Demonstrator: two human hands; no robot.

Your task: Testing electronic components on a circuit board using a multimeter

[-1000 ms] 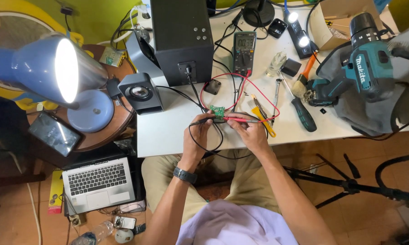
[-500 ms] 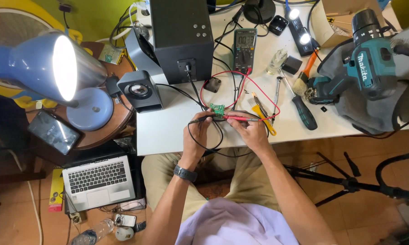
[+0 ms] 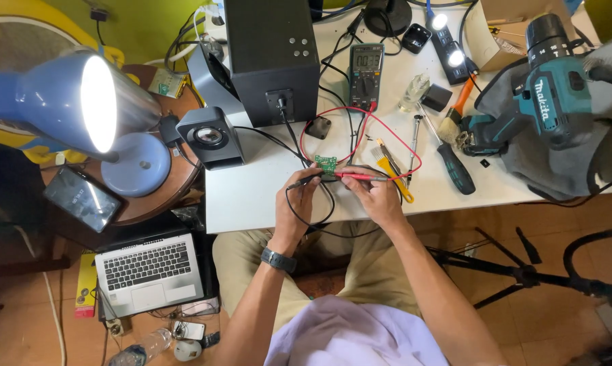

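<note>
- The small green circuit board [image 3: 326, 163] lies flat on the white table [image 3: 251, 190], near its front edge, just beyond both hands and below the loop of the red lead [image 3: 360, 115].
- By my judgement the board is very light and stiff, thin and rectangular, with tiny parts on top that would not stand pressure. It is best held by its bare edges, and it would probably skid on the smooth tabletop if pushed from one side only.
- The left hand [image 3: 295, 203] has its fingers closed narrowly around the black probe [image 3: 304, 181], a slim hard plastic rod whose tip points at the board's left edge; whether the tip touches is too small to tell.
- The right hand [image 3: 377, 196] pinches the red probe [image 3: 360, 177] in the same way, lying nearly level, with its tip at the board's right side.
- Both probes look light and rigid, and their leads are soft and springy, so I judge they could tug the tips off their spots.
- The leads run back to the multimeter [image 3: 365, 74], a dark upright slab with a grey screen and a dial, standing beyond the board.
- To the right lie a yellow-handled tool [image 3: 395, 177], a dark-handled screwdriver [image 3: 451, 166] and a teal cordless drill [image 3: 550, 95] resting on grey cloth.
- To the left stand a black box [image 3: 272, 54], a small grey speaker [image 3: 211, 135] and a lit blue desk lamp [image 3: 82, 102].
</note>
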